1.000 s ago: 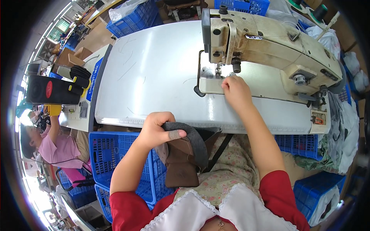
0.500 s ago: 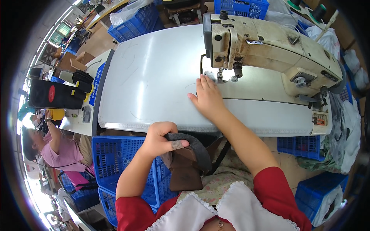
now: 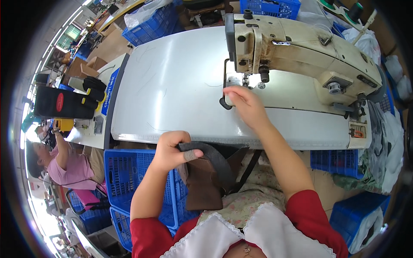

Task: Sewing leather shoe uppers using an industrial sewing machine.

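Note:
My left hand (image 3: 171,151) is closed on a brown leather-like piece (image 3: 203,191) with a black curved band (image 3: 218,161) along its top. The piece hangs at the table's front edge, over my lap; a grey wrap circles my left thumb. Beside the presser foot (image 3: 245,80) of the sewing machine (image 3: 301,51), my right hand (image 3: 246,103) is raised with its fingers curled together. Whatever they may pinch is too small to make out. A thin dark thread (image 3: 213,85) lies just left of the foot, and a black bent lever (image 3: 225,103) shows beside my fingertips.
Blue crates (image 3: 129,174) stand below the table at left. The white tabletop (image 3: 172,86) carries loose thread bits. A person in pink (image 3: 71,167) works at a neighbouring table at far left. Dark cloth and plastic (image 3: 378,146) hang at right.
My right hand has lifted from lying flat by the presser foot and curled its fingers, uncovering the black lever. My left hand has shifted slightly left and up with the brown piece.

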A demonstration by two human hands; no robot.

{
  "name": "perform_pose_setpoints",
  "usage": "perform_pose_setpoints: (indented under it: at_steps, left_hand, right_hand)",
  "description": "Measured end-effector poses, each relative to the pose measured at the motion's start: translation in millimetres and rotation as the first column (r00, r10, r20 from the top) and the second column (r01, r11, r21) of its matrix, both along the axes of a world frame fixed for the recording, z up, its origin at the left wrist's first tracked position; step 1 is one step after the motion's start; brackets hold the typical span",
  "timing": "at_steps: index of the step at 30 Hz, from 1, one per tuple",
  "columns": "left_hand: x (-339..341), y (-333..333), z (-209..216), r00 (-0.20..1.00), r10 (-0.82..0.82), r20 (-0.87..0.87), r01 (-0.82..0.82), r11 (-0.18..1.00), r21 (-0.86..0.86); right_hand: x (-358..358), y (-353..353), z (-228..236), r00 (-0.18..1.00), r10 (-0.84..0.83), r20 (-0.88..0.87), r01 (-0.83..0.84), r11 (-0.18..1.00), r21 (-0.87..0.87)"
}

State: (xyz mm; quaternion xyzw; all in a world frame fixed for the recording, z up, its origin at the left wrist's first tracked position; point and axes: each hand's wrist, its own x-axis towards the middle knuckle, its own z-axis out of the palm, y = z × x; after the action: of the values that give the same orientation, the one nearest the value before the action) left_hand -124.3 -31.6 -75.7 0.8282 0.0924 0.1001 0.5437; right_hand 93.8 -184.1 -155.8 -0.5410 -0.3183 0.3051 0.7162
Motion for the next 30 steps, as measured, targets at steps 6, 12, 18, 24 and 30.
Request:
perform_pose_setpoints:
  at_steps: [6, 12, 18, 24, 30]
  left_hand:
    - [12, 1, 5, 0.999, -0.034, 0.01, 0.034, 0.999, -0.007]
    - [21, -1, 27, 0.989, 0.143, 0.023, -0.145, 0.983, 0.115]
    - [80, 2, 31, 0.973, 0.215, -0.078, -0.217, 0.976, -0.023]
    - [125, -2, 29, 0.971, 0.207, -0.117, -0.22, 0.969, -0.111]
    - [170, 0, -5, 0.973, 0.207, -0.099, -0.169, 0.939, 0.3]
  right_hand:
    - [-34, -44, -13, 0.155, 0.017, 0.988, 0.328, 0.942, -0.067]
    - [-41, -81, 31, 0.919, 0.336, -0.208, -0.365, 0.923, -0.12]
    - [-54, -95, 35, 0.989, 0.14, 0.052, -0.119, 0.949, -0.292]
    - [-59, -105, 26, 0.981, 0.146, -0.126, -0.173, 0.957, -0.233]
    - [-50, -104, 14, 0.982, -0.151, -0.112, 0.099, 0.921, -0.376]
